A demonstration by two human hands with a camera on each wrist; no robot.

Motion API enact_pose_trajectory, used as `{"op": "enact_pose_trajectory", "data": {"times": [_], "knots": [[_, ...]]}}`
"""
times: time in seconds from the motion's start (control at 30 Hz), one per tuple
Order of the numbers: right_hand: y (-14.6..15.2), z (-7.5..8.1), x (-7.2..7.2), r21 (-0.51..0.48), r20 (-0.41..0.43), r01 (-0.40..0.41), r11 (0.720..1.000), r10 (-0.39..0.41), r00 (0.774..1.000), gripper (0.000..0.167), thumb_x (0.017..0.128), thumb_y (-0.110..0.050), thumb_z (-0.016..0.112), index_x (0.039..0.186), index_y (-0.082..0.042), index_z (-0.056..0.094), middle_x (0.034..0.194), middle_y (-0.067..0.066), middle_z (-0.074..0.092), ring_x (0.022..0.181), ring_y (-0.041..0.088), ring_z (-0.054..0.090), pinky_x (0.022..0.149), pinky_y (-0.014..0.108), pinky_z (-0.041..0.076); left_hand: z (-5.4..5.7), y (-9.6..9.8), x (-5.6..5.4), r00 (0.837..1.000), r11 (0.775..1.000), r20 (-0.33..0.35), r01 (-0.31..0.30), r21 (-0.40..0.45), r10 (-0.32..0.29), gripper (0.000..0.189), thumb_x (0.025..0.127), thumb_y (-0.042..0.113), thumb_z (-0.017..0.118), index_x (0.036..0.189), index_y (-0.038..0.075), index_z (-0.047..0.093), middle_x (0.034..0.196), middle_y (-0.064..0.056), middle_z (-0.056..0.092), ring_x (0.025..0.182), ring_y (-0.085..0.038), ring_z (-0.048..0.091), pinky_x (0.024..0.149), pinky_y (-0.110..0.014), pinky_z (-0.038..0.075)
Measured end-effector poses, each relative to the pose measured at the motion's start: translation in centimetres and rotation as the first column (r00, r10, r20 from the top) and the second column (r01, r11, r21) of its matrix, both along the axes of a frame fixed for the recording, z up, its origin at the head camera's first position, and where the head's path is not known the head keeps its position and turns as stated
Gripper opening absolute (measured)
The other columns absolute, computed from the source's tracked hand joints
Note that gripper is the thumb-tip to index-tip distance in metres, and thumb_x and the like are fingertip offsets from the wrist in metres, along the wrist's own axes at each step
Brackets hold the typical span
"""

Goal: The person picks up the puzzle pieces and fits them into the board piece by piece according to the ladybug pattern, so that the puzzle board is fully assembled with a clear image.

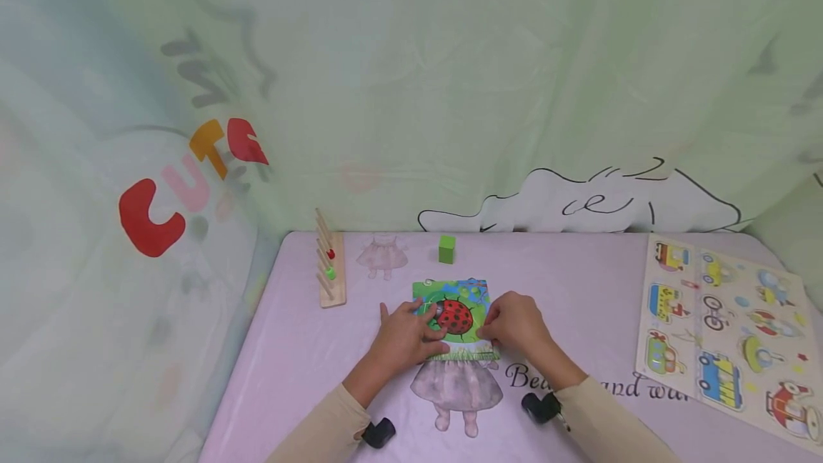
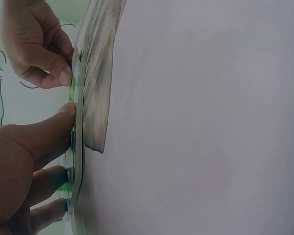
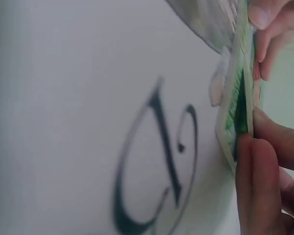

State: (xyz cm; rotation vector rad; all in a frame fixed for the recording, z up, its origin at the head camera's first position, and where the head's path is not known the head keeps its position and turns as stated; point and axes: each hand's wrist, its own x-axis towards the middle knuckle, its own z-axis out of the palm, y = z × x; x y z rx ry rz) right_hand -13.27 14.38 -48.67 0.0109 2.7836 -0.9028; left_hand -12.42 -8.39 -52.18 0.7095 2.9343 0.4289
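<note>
A square ladybug puzzle (image 1: 455, 316), with a red spotted beetle on green, lies on the table in front of me. My left hand (image 1: 401, 338) rests on its left side, fingers spread and touching the picture. At the right edge, my right hand (image 1: 517, 324) pinches the rim of a thin puzzle piece (image 3: 249, 100) between thumb and fingers. The right wrist view shows that piece tilted up, a dark gap parting it from the puzzle's base (image 3: 226, 129). From the left wrist, the puzzle is seen edge-on, and its printed face is mostly hidden.
Behind the puzzle stands a green block (image 1: 446, 250). A wooden peg board (image 1: 333, 270) with a red and a green bead is at the back left. On the right lies a large vehicle picture board (image 1: 726, 334). Curtains (image 1: 411, 91) border the table's far side.
</note>
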Motion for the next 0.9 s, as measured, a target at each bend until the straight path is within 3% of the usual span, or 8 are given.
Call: {"op": "enact_pose_trajectory", "data": {"times": [0.43,0.67,0.77,0.9], "knots": [[0.1,0.2,-1.0,0.047,0.107,-0.003,0.999,-0.002,0.994,0.028,0.069,-0.018,0.093,0.063,-0.01,0.068,0.052,-0.002,0.062,0.052,0.013,0.058,0.051,0.026,0.039,0.3,0.1,0.1,0.999,1.0,0.035,-0.005,0.019,0.004,0.03,0.085,0.057,0.074,0.104,0.034,0.081,0.146,0.004,0.059,0.146,-0.025,0.046,0.103,-0.085,0.025],[1.0,-0.4,-0.9,-0.028,0.129,-0.008,1.0,0.011,0.992,0.027,0.071,-0.02,0.093,0.068,-0.009,0.068,0.052,-0.002,0.062,0.05,0.01,0.059,0.053,0.024,0.042,0.5,0.1,0.1,0.999,1.0,0.039,-0.002,0.03,0.001,0.03,0.085,0.056,0.075,0.105,0.034,0.081,0.146,0.004,0.06,0.145,-0.026,0.047,0.103,-0.086,0.025],[1.5,-0.6,-0.9,-0.073,0.129,-0.047,0.996,0.056,0.99,0.026,0.073,-0.022,0.092,0.073,-0.009,0.07,0.057,-0.003,0.063,0.054,0.01,0.06,0.056,0.025,0.044,0.5,0.1,0.2,0.999,0.999,0.037,0.0,0.037,-0.002,0.031,0.085,0.056,0.075,0.106,0.034,0.081,0.146,0.003,0.06,0.145,-0.028,0.047,0.102,-0.086,0.026],[2.5,-0.6,-0.9,-0.12,0.087,-0.177,0.977,0.188,0.978,0.022,0.076,-0.019,0.089,0.09,-0.009,0.076,0.069,-0.003,0.065,0.064,0.012,0.058,0.061,0.028,0.046,0.4,0.1,0.2,0.999,0.999,0.033,-0.006,0.038,0.005,0.032,0.085,0.056,0.075,0.107,0.033,0.081,0.146,0.002,0.06,0.145,-0.028,0.047,0.102,-0.087,0.025]]}}
